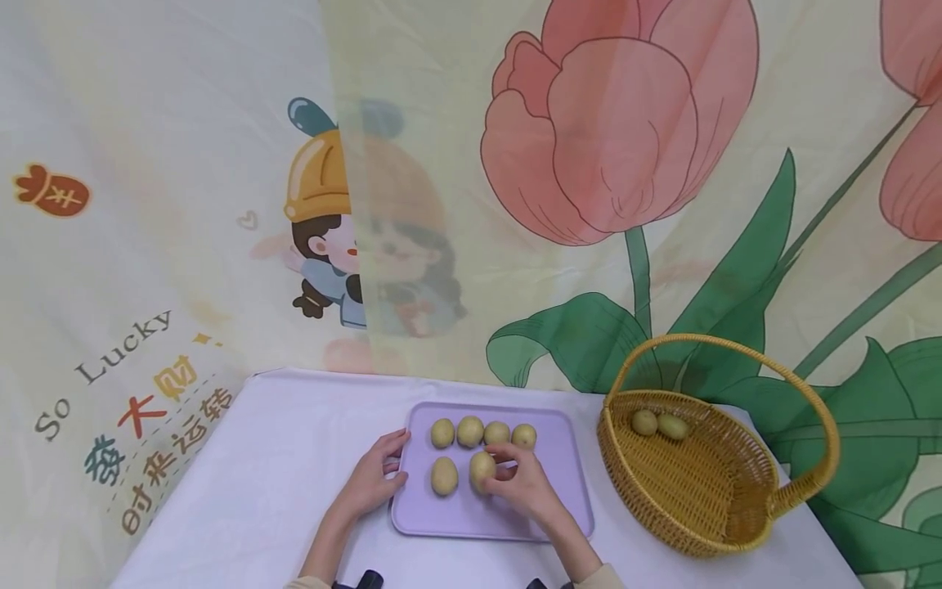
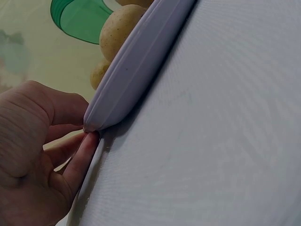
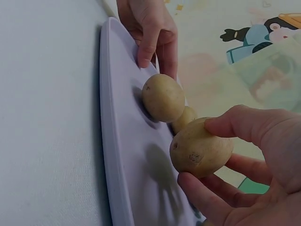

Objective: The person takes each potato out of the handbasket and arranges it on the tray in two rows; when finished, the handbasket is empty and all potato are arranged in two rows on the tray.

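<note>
In the head view my right hand (image 1: 528,487) pinches a potato (image 1: 482,472) between thumb and fingers over the middle of a light purple tray (image 1: 562,483). The right wrist view shows this potato (image 3: 200,149) raised off the tray surface, its shadow falling below. My left hand (image 1: 373,474) grips the tray's left edge, with thumb and fingers at the rim (image 2: 106,108) in the left wrist view. Another potato (image 1: 444,476) lies on the tray left of the held one. Several more potatoes, among them one at the left end (image 1: 442,433), form a row along the far side.
To the right of the tray stands a wicker basket (image 1: 616,466) with a tall arched handle (image 1: 736,350). Two potatoes (image 1: 645,422) lie at its far left inside. A white cloth (image 1: 272,466) covers the table, and a printed curtain (image 1: 456,352) hangs behind.
</note>
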Demonstrator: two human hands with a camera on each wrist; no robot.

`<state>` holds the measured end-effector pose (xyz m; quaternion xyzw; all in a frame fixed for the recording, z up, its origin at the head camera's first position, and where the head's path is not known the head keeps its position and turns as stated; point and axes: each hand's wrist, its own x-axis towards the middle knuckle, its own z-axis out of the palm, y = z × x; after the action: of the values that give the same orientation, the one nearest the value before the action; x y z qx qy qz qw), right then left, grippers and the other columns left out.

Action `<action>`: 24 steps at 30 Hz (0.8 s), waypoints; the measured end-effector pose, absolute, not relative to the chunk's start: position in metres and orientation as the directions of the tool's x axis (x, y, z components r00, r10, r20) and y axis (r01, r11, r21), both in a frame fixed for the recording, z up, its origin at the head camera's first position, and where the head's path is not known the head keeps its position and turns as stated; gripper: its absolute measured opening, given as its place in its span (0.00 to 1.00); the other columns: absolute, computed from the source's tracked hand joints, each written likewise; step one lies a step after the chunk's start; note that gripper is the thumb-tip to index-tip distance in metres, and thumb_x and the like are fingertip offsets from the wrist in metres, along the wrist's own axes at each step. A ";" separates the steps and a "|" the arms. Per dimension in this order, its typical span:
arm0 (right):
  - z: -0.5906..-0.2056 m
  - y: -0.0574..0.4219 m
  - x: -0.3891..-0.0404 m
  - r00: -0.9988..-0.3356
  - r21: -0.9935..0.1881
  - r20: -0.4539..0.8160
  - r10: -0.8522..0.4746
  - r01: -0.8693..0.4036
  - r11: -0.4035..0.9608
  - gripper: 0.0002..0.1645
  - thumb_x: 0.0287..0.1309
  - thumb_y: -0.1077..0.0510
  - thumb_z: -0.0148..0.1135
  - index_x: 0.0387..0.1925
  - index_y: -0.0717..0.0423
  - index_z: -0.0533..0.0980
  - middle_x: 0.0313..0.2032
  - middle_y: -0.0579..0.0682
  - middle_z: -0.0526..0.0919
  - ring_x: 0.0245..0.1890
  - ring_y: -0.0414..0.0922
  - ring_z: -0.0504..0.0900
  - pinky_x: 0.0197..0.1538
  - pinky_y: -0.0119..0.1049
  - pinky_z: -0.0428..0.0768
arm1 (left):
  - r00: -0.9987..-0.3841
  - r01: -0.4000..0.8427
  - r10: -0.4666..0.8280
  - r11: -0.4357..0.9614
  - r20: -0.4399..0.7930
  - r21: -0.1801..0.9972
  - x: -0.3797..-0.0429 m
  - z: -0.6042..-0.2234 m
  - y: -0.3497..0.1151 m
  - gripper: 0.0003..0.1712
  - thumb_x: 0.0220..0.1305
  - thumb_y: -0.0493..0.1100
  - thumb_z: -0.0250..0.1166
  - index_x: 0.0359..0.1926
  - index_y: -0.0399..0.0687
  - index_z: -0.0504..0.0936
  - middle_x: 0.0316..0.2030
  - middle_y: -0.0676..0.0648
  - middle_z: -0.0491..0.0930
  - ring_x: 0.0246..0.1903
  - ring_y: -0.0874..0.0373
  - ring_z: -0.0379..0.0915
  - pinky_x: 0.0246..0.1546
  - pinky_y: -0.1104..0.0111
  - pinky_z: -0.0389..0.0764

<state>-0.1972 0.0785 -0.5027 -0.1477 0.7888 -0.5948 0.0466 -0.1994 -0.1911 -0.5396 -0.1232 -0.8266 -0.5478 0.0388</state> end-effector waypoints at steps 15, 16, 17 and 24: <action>-0.516 0.067 -0.199 -0.958 -0.922 0.141 -0.251 -0.219 0.320 0.25 0.41 0.70 0.72 0.46 0.72 0.79 0.42 0.61 0.82 0.38 0.53 0.85 0.38 0.26 0.85 | -0.972 0.230 0.136 0.350 0.193 0.908 -0.200 -0.541 -0.189 0.34 0.50 0.20 0.64 0.62 0.22 0.70 0.63 0.32 0.69 0.53 0.41 0.73 0.55 0.59 0.82; -0.517 0.066 -0.199 -0.960 -0.920 0.139 -0.244 -0.216 0.326 0.24 0.42 0.70 0.72 0.46 0.71 0.79 0.42 0.61 0.82 0.38 0.52 0.85 0.38 0.26 0.85 | -0.971 0.232 0.138 0.354 0.194 0.906 -0.200 -0.541 -0.189 0.34 0.50 0.20 0.64 0.62 0.22 0.70 0.63 0.32 0.68 0.53 0.41 0.72 0.55 0.59 0.82; -0.517 0.066 -0.199 -0.962 -0.921 0.134 -0.238 -0.209 0.328 0.24 0.42 0.69 0.72 0.45 0.71 0.79 0.42 0.61 0.82 0.38 0.51 0.85 0.38 0.26 0.85 | -0.971 0.234 0.138 0.357 0.197 0.904 -0.201 -0.541 -0.189 0.34 0.50 0.20 0.64 0.62 0.22 0.70 0.63 0.32 0.68 0.53 0.41 0.72 0.55 0.60 0.82; -0.516 0.065 -0.201 -0.967 -0.925 0.121 -0.224 -0.192 0.329 0.23 0.43 0.69 0.73 0.45 0.71 0.79 0.43 0.61 0.82 0.39 0.53 0.85 0.38 0.27 0.85 | -0.971 0.235 0.138 0.366 0.198 0.900 -0.203 -0.544 -0.189 0.34 0.51 0.21 0.64 0.62 0.23 0.70 0.64 0.32 0.68 0.55 0.40 0.72 0.55 0.60 0.81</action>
<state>-0.2006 0.0648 -0.5162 -0.1275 0.8149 -0.5652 0.0143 -0.2029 -0.1894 -0.5437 -0.1129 -0.8253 -0.5516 0.0442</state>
